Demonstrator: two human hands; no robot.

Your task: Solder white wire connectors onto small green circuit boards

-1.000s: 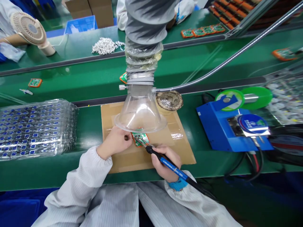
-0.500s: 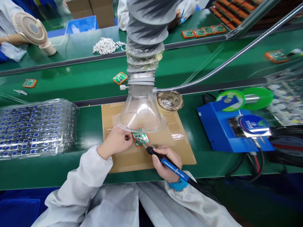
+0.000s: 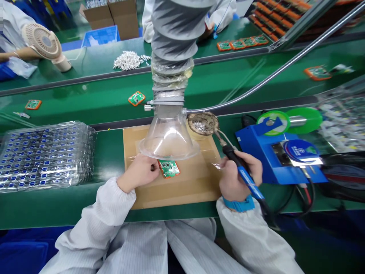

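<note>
My right hand [image 3: 238, 175] is wrapped round a blue and black soldering iron [image 3: 245, 176], its tip up by the rim of a round, crusted tip-cleaning dish [image 3: 203, 123]. Closed, my left hand [image 3: 142, 169] rests on the cardboard sheet [image 3: 196, 186], its fingertips at the left edge of a green circuit board [image 3: 169, 168] with an orange border. What those fingers pinch, if anything, is hidden. Above the board hangs a clear fume-extractor hood [image 3: 170, 139], covering the board's far edge.
Stacked clear trays [image 3: 48, 156] of small blue-marked parts stand at left. To the right is a blue solder feeder [image 3: 256, 152] with a green reel. More boards [image 3: 136, 98] lie along the green belt. Co-workers' sleeves, a fan [image 3: 42, 41] and white parts [image 3: 127, 61] are beyond.
My right hand has carried the soldering iron away from the circuit board, rightward and up to the dish. My left hand stays beside the board. One board on the belt has shifted left.
</note>
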